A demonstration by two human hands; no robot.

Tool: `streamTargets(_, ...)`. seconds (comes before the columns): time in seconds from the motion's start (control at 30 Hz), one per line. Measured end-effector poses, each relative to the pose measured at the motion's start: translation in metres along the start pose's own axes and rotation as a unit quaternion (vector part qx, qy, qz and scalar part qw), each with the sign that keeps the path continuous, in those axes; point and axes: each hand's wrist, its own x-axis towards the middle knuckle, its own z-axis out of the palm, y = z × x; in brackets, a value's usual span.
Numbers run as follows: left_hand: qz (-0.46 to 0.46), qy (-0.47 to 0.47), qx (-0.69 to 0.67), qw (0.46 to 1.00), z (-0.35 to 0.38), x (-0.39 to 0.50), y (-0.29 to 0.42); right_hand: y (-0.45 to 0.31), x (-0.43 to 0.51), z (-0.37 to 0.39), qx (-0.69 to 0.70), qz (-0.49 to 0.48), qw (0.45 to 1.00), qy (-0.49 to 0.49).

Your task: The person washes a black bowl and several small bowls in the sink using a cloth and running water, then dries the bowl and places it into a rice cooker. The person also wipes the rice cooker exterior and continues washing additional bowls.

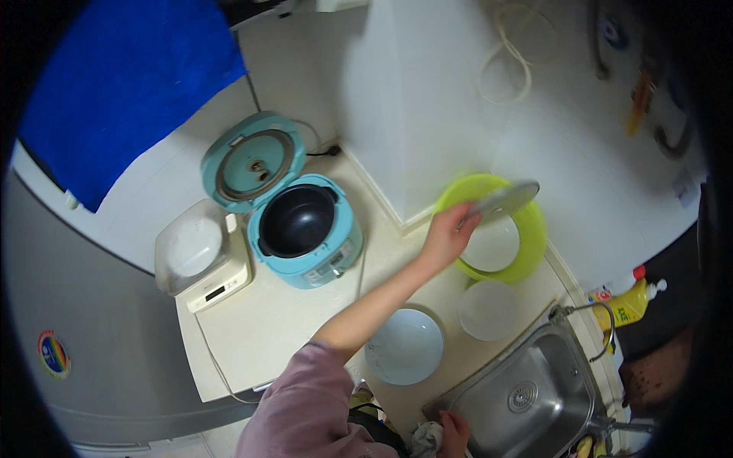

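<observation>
One of my hands, on the outstretched arm in a mauve sleeve, is my left hand (449,237); it grips the rim of a round, flat metal lid or plate (504,200), tilted over a lime-green plastic basin (532,240). A white bowl (493,246) sits inside the basin. Low in the view, my right hand (454,434) is at the sink's near corner, closed on a crumpled pale cloth (426,439). Between the hands are a light-blue bowl (404,346) and a round translucent white lid or dish (488,310) on the countertop.
A turquoise rice cooker (309,229) stands with its lid raised, beside a kitchen scale (220,286) bearing a white bowl (193,246). A stainless-steel sink (527,395) with a faucet (607,326) lies at lower right. Dish-soap bottle (627,303), wall corner and grey refrigerator (109,320) border the counter.
</observation>
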Motion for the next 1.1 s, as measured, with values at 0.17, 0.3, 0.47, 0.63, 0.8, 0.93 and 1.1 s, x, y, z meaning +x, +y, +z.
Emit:
streamTargets(0.17,0.286,0.064,0.428,0.855,-0.156,-0.093,0.095,0.001,0.010,0.011,-0.107,0.004,0.992,-0.073)
streamTargets(0.3,0.171,0.053,0.531,0.828,-0.243,-0.132,0.096,0.007,0.012,0.034,-0.010,-0.039,0.998,-0.041)
streamTargets(0.47,0.055,0.008,0.562,0.825,-0.279,-0.154,0.057,0.003,0.000,0.063,-0.077,-0.096,0.989,-0.078)
streamTargets(0.63,0.047,-0.028,0.556,0.829,-0.293,-0.161,0.037,-0.004,-0.024,0.080,-0.025,-0.064,0.994,-0.079)
streamTargets(0.8,0.050,-0.038,0.550,0.833,-0.305,-0.160,0.031,-0.004,-0.045,0.089,0.040,-0.024,0.996,-0.081)
streamTargets(0.93,0.059,-0.047,0.527,0.847,-0.314,-0.163,0.025,-0.022,-0.052,0.086,0.135,0.057,0.984,-0.106)
streamTargets(1.1,0.059,-0.075,0.516,0.851,-0.316,-0.165,0.027,-0.041,-0.057,0.087,0.288,0.139,0.931,-0.174)
